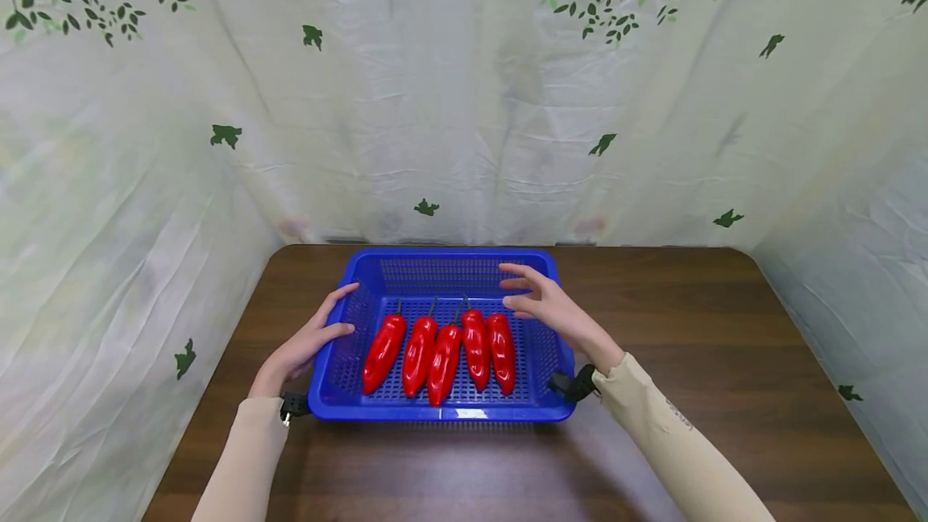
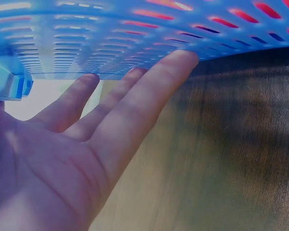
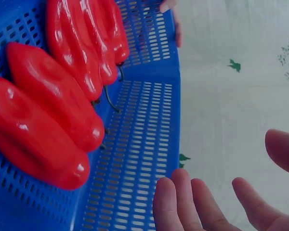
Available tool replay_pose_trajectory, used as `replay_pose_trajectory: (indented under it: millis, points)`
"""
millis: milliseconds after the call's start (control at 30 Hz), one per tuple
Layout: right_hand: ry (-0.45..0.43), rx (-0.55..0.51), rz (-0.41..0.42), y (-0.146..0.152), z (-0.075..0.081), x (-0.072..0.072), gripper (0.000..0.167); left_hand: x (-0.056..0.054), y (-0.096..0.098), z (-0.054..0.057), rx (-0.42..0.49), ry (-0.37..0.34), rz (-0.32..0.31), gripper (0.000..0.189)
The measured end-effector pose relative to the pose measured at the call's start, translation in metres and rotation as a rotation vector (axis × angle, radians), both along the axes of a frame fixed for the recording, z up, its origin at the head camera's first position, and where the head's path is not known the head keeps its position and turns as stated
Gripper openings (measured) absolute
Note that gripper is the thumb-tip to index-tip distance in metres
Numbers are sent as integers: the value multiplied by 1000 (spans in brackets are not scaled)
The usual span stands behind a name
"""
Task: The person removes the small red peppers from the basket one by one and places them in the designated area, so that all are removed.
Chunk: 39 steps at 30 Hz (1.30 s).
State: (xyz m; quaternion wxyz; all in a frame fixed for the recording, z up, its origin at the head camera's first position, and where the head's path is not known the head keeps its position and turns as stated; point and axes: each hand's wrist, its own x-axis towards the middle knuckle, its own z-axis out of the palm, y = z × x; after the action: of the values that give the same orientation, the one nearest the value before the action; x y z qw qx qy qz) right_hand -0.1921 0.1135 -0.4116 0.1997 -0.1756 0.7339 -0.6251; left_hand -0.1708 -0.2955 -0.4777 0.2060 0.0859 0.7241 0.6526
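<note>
A blue plastic basket (image 1: pixel 442 412) with slotted walls sits in the middle of the wooden table. Several glossy red chili peppers (image 1: pixel 384 353) lie inside it side by side, their stems pointing to the far side. At the basket's left rim, my left hand (image 1: pixel 308 342) holds on, two digits over the edge. Other fingers (image 2: pixel 130 115) of that hand lie against the outside of the slotted wall in the left wrist view. Over the right part of the basket hovers my right hand (image 1: pixel 554 308), fingers spread and slightly bent, nothing in them, apart from the peppers.
The brown table (image 1: pixel 696 361) extends on both sides of the basket. A pale curtain (image 1: pixel 464 119) with leaf prints hangs behind the table and along its sides. Dark wrist cameras (image 1: pixel 573 383) are strapped to the forearms, one close to the basket's right edge.
</note>
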Motion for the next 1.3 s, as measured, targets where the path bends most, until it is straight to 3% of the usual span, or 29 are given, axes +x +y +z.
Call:
replay_pose_trajectory:
  millis: [367,833,1100,1300]
  points:
    - [-71,0,-45,-12,-12,0,55,-2,0,0,-13,-24,26,67]
    - [-128,91,-117,-23,-24,1,49,1,-1,-1,-25,-35,47,67]
    - [-194,158,-82,-24,-32,-2,51,1,-3,-4,-13,-25,26,67]
    - [-212,215,-102,-29,-42,-3,48,1,-2,-5,-1,-30,34,67]
